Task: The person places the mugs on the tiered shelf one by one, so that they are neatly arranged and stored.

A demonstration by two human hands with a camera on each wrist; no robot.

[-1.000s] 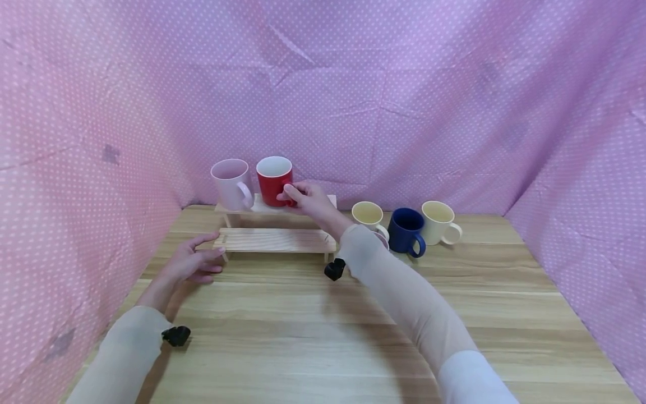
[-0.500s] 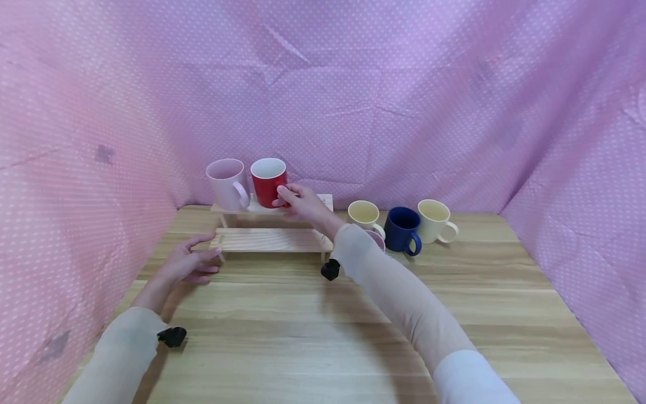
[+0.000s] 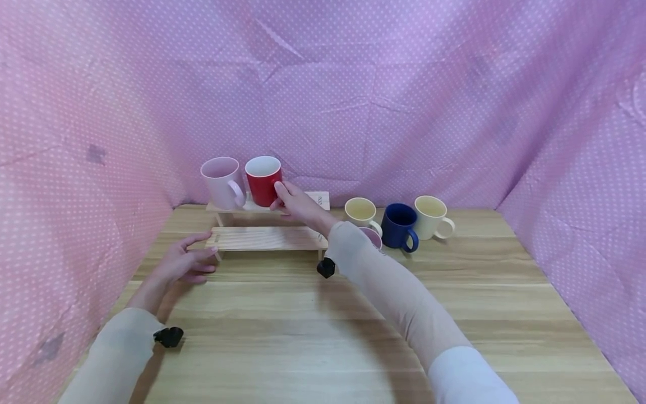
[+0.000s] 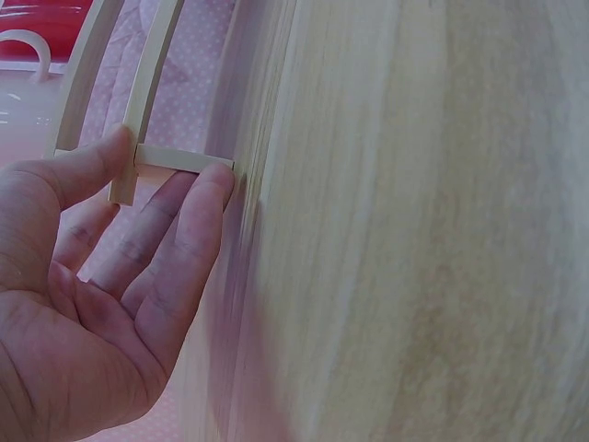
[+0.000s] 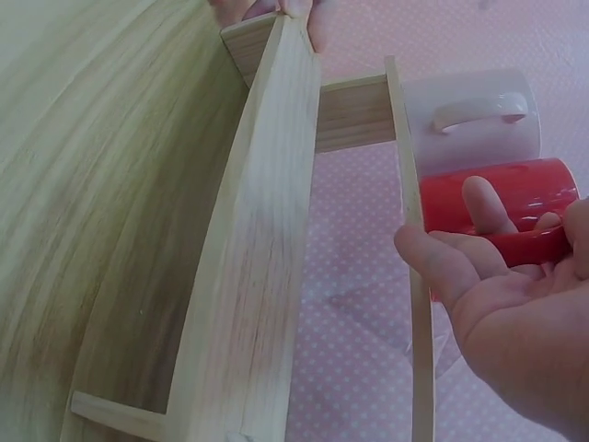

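Note:
My right hand pinches the handle of a red mug with a white inside. The mug stands upright on the upper board of a two-tier wooden rack. Just left of it on that board is a pale pink mug, its handle turned to the right. My left hand grips the left end of the rack's lower board, thumb on the board and fingertips at the leg. The right wrist view shows the red mug's handle between thumb and fingers, partly hidden by the hand.
Right of the rack stand a yellow mug, a dark blue mug and a cream mug. Another pink mug is partly hidden behind my right sleeve. Pink dotted cloth encloses the wooden table.
The head view has shifted slightly, so everything appears a little further left. Both hands keep their holds, and the red mug stays beside the pale pink one.

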